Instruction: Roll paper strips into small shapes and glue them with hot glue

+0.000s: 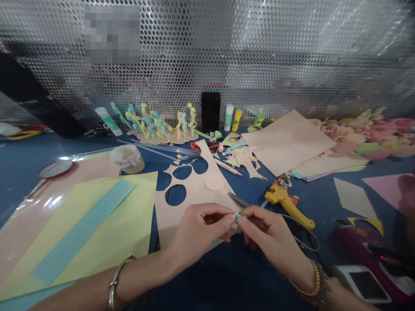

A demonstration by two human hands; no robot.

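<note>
Between my fingertips is a small piece of light blue paper (238, 216). My left hand (202, 226) pinches its left side, and my right hand (264, 229) pinches its right side; the two hands nearly touch. Under and behind them lies a pale peach sheet (171, 211) with round holes cut in it. A cut peach disc (214, 182) rests on that sheet. Grey scissor blades (238, 200) poke out just beyond my right hand; their handles are hidden.
Yellow paper (129, 220) with a blue strip (84, 231) lies left. A yellow glue gun (288, 205) and its cable are right. Behind stand curled paper pieces (155, 123), a black phone (210, 111) and glue sticks (228, 118). A purple device (363, 246) sits lower right.
</note>
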